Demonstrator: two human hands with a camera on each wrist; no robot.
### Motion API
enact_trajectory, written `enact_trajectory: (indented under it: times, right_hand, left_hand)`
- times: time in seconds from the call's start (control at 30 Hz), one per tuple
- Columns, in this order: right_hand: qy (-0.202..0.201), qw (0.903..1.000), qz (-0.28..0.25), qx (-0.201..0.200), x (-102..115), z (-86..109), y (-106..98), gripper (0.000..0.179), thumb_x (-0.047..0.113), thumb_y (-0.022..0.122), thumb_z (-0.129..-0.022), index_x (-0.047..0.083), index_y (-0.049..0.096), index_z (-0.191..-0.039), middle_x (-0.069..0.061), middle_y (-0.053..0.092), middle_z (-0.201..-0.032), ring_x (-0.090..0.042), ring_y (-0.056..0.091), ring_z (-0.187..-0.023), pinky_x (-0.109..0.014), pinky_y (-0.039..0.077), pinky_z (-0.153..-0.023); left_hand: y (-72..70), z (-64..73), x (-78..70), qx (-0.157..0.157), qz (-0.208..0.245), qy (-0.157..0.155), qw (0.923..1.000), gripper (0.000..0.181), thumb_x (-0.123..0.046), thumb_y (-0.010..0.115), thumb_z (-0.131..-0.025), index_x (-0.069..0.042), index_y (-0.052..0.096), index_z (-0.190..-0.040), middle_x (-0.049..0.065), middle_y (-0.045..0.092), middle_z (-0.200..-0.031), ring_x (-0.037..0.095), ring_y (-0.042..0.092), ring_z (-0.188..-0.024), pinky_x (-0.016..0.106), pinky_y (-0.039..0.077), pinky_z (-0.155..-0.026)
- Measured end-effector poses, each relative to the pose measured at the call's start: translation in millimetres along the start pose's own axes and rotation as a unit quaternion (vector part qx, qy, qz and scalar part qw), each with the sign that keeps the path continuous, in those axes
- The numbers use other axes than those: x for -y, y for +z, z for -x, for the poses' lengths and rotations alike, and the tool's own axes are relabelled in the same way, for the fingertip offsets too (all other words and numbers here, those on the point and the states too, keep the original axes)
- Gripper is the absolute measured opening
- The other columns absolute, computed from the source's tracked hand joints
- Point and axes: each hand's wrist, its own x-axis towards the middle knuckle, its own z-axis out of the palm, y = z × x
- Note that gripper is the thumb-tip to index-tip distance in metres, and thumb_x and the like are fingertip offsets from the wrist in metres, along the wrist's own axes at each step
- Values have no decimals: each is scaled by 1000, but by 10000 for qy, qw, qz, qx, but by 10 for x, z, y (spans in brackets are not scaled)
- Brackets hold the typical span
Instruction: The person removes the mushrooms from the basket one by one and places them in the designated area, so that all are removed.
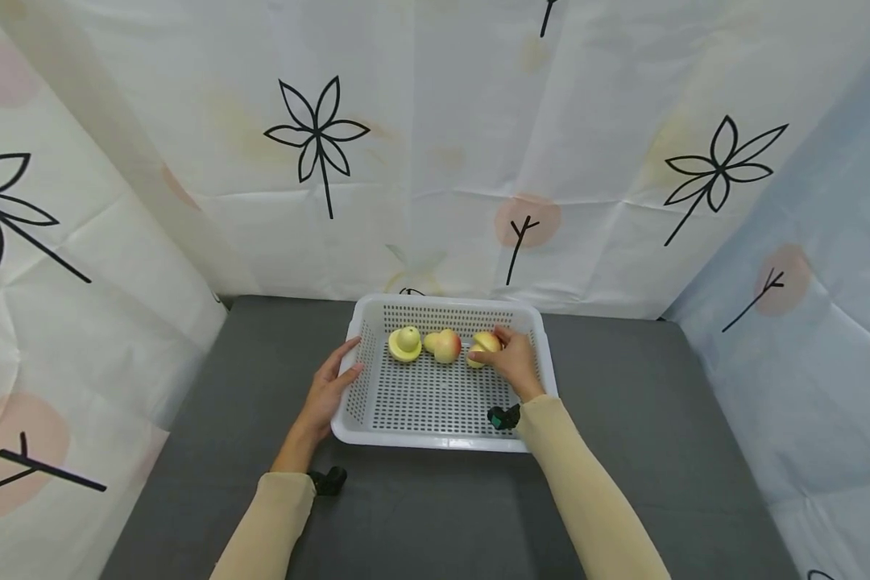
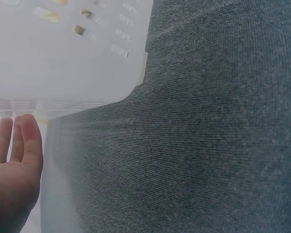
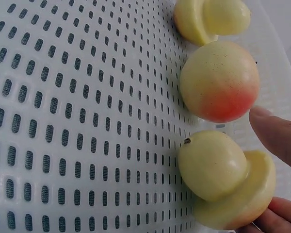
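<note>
A white perforated plastic basket (image 1: 442, 442) stands before me. My left hand (image 1: 331, 391) touches its left rim, fingers fairly straight; in the left wrist view those fingertips (image 2: 30, 127) meet the basket's side. Over the rightmost fruits, my right hand (image 1: 516, 360) reaches in. In the right wrist view its fingers touch a cut yellow fruit (image 3: 259, 189) from behind, and a small round yellow fruit (image 3: 211, 165) leans against that. The thumb (image 3: 276, 133) is held apart, near a round yellow fruit with a red blush (image 3: 220, 82).
Toward the basket's left, a small green-yellow fruit (image 1: 408, 337) lies on a flat yellow piece (image 1: 399, 354). Beside the blushed fruit is another small yellow fruit (image 1: 430, 342). The grey table (image 1: 435, 515) is bounded by patterned cloth (image 1: 435, 145) behind and at both sides.
</note>
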Motion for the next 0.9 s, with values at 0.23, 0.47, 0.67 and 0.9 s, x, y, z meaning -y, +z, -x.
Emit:
enact_trajectory:
  times: [0.23, 0.47, 0.67, 0.9]
  right_hand:
    - [-101, 9989, 449, 31, -6, -1, 8, 88, 16, 92, -76, -7, 46, -147, -25, 54, -144, -37, 55, -127, -47, 44, -105]
    - [-158, 9959, 880, 161, -22, -3, 41, 86, 20, 94, -73, -5, 52, -143, -23, 59, -137, -36, 59, -120, -47, 46, -101]
    - [-32, 9946, 995, 301, -22, -8, 68, 86, 24, 95, -72, -3, 53, -143, -20, 62, -132, -34, 60, -114, -47, 48, -98]
    - [-141, 9927, 1180, 193, -35, -4, 83, 86, 30, 95, -71, -3, 56, -140, -20, 64, -128, -35, 61, -111, -47, 49, -95]
  left_hand:
    - [-12, -5, 1, -5, -1, -11, 10000, 54, -21, 56, -106, -21, 38, -158, 14, 41, -155, 49, 47, -126, 58, 48, -92]
    - [-5, 4, -2, 7, 9, -33, 10000, 54, -22, 56, -107, -21, 38, -158, 14, 41, -156, 49, 47, -126, 58, 49, -92]
    - [0, 13, -8, -2, 15, 5, 10000, 54, -21, 55, -107, -21, 37, -158, 12, 40, -157, 49, 47, -127, 57, 49, -93]
    - [7, 12, 9, -15, 33, 36, 10000, 53, -21, 54, -107, -21, 38, -158, 12, 39, -157, 48, 47, -127, 56, 49, -92]
